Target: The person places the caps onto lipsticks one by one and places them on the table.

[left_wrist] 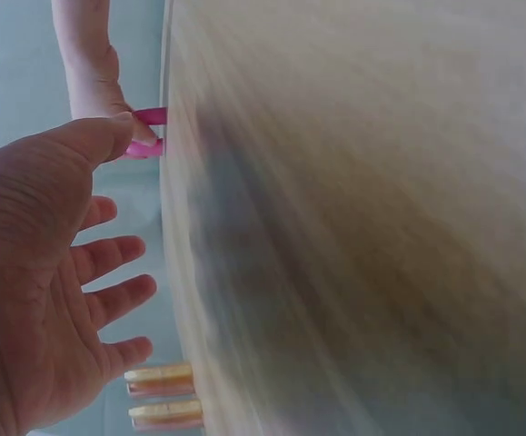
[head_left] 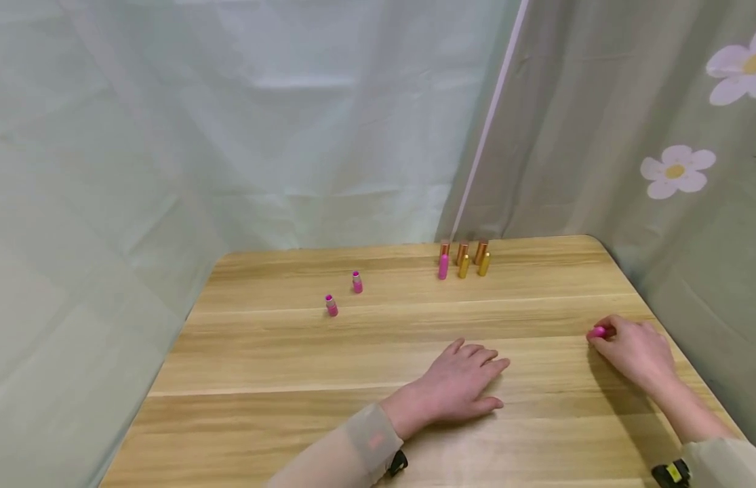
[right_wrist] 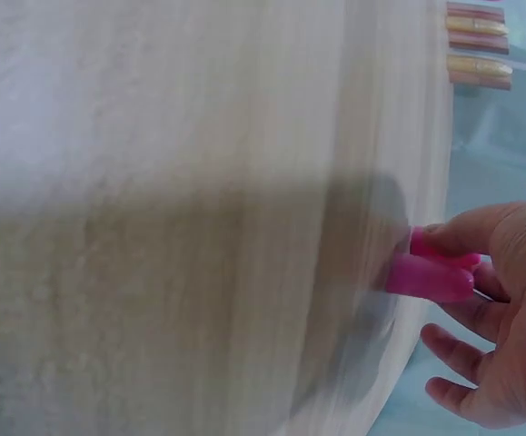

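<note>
My right hand (head_left: 637, 349) is low over the right side of the table, thumb and fingers pinching a small pink round-ended piece (head_left: 597, 332). Two such pieces show side by side in the right wrist view: one under the thumb (right_wrist: 420, 241), and a nearer pink piece (right_wrist: 431, 278) standing beside it. Whether the fingers hold both is unclear. My left hand (head_left: 457, 383) is spread over the middle of the table, palm down and holding nothing. Contact with the wood cannot be made out.
Two short pink tubes with silver collars, a rear one (head_left: 357, 282) and a front one (head_left: 331, 306), stand left of centre. At the back are a pink bullet-shaped piece (head_left: 443, 267), gold ones (head_left: 464, 266) and copper tubes (head_left: 482, 252). Curtains hang behind the wooden table (head_left: 262, 359).
</note>
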Demonstrator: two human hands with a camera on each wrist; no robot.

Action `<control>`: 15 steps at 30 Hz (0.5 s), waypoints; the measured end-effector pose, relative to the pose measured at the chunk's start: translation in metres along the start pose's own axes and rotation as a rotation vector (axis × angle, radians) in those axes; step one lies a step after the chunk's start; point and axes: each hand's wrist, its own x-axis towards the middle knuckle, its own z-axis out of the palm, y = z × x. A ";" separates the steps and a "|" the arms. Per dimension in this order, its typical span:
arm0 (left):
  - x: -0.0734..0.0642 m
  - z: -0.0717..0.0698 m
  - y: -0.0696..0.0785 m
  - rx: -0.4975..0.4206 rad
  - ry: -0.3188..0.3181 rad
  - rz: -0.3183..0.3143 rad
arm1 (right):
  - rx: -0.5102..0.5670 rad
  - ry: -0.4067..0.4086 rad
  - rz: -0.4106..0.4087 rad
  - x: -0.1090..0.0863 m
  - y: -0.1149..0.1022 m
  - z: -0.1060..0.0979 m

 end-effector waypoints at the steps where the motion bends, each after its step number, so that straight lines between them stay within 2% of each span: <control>1: 0.000 0.000 -0.001 -0.001 -0.003 -0.002 | 0.010 0.012 -0.003 0.001 -0.001 0.000; 6: -0.004 -0.003 -0.008 -0.006 0.008 -0.016 | 0.173 0.048 -0.015 0.004 -0.018 -0.001; 9: -0.007 -0.005 -0.013 -0.009 0.025 -0.024 | 0.298 0.042 -0.011 0.004 -0.034 0.000; 15: -0.020 -0.013 -0.028 -0.027 0.064 -0.054 | 0.482 0.013 -0.014 0.006 -0.070 0.005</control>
